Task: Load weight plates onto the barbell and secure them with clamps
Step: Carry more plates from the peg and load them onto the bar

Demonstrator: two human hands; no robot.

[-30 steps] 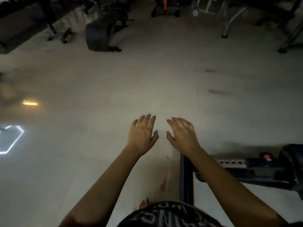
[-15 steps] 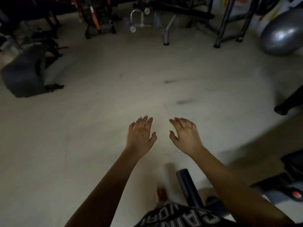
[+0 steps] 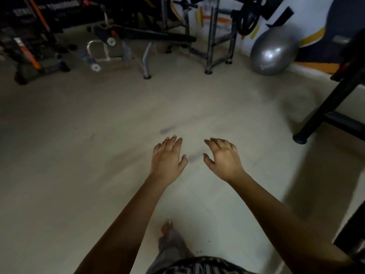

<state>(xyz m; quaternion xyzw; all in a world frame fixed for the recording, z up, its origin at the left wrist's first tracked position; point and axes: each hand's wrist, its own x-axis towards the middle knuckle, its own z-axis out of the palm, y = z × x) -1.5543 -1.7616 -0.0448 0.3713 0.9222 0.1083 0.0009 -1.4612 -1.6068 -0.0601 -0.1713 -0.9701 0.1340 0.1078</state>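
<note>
Head view shows both arms stretched forward over the bare floor (image 3: 79,155). The left hand (image 3: 167,157) is open, palm down, fingers straight and close together; the right hand (image 3: 223,159) is also open, with fingers loosely spread and slightly bent. Neither holds anything, and neither touches anything. One bare foot (image 3: 167,229) is planted below them, so the person seems to be walking across the room with hands free and ready to pick something up.

No barbell or clamp can be made out. A dark round shape (image 3: 245,19) hangs on the metal rack (image 3: 212,36) by the far wall, beside a grey ball (image 3: 274,50); it may be a weight plate, though it is too dim to be sure. A padded bench (image 3: 158,35) stands left of the rack, and a black frame (image 3: 331,103) leans in from the right. Loading has likely not begun, and fetching a plate looks like the step in hand.
</note>
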